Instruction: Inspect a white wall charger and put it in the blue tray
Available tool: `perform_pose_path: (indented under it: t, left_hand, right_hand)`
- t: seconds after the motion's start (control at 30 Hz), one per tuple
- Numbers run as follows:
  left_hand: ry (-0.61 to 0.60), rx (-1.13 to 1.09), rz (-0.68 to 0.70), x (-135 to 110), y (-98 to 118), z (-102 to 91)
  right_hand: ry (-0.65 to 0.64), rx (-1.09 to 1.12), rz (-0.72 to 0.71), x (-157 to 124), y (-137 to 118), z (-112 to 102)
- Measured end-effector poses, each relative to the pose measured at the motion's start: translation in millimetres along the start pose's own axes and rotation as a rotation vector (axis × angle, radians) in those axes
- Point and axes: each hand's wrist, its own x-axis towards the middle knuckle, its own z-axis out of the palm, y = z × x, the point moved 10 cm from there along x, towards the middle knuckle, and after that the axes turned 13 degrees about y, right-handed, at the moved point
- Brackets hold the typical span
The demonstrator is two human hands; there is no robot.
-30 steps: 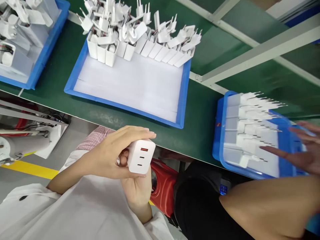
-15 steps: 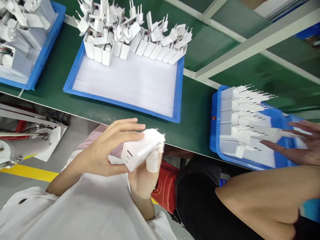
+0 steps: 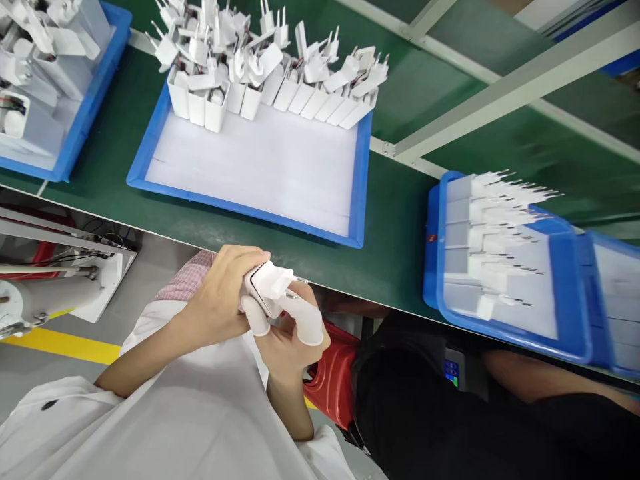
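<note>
A white plug adapter [image 3: 273, 281] with two metal pins is held between my hands, low in front of the green bench's edge. Its pins point to the right, and a dark seam shows between the plug part and the casing. My left hand [image 3: 220, 293] is closed around the casing from the left and hides most of it. On my right hand [image 3: 290, 347], white finger covers [image 3: 306, 321] show on the thumb and a finger. Those covered fingers press against the plug end from below and the right.
Open adapter housings [image 3: 205, 107] with loose plug tops crowd the back of a blue tray [image 3: 245, 212]. Another filled tray [image 3: 93, 110] lies left. Rows of adapters [image 3: 463, 233] stand in a blue bin [image 3: 525, 347] at right. A person in black [image 3: 400, 407] sits beside me.
The adapter has turned in my hands, its pins now facing right. My right fingers have moved onto its plug end. The neighbouring person's hand has left the right bin.
</note>
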Motion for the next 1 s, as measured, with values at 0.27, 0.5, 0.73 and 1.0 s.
perform_pose_path:
  t: [0.27, 0.5, 0.73, 1.0]
  left_hand:
    - [0.027, -0.118, -0.111, 1, -13, -0.8]
    - [-0.025, 0.026, -0.138, 4, -8, -5.1]
    - [-0.011, 0.051, -0.072, 8, 3, -12.7]
    - [-0.149, 0.16, -0.128, 11, 8, -14.8]
  right_hand:
    - [-0.031, 0.055, 0.079, 6, 1, 4]
    - [-0.038, 0.091, 0.219, -3, 18, 10]
    - [0.044, 0.147, 0.249, -7, 18, 6]
    - [0.127, 0.26, 0.43, -15, 20, 1]
